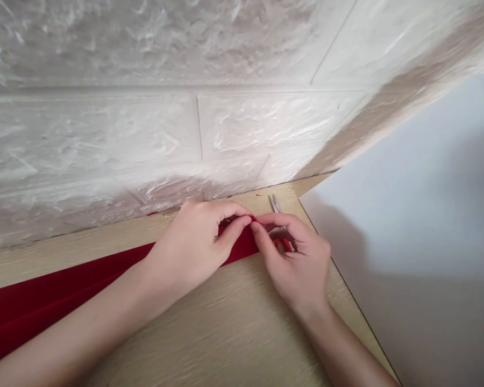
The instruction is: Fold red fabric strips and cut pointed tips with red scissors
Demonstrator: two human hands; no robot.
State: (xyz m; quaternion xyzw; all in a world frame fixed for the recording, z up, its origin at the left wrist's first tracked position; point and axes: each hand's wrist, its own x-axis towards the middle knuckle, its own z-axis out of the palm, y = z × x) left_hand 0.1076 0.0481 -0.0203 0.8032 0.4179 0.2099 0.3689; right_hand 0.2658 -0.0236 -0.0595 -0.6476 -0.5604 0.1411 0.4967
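A long strip of dark red fabric (64, 282) runs from the left edge along the table to beneath my hands. My left hand (204, 236) pinches the fabric's upper edge near its right end between thumb and forefinger. Right beside it, my right hand (292, 247) pinches the same small bit of red cloth, fingertips nearly touching the left ones. Partly hidden behind my right hand lies a pair of scissors (275, 203) with red handles, blades pointing toward the wall.
The wooden table (210, 333) meets a white brick-patterned wall (145, 129) at the back. Small red scraps lie along that seam. The table's right edge slants down past my right forearm, with a pale smooth surface (419, 226) beyond it.
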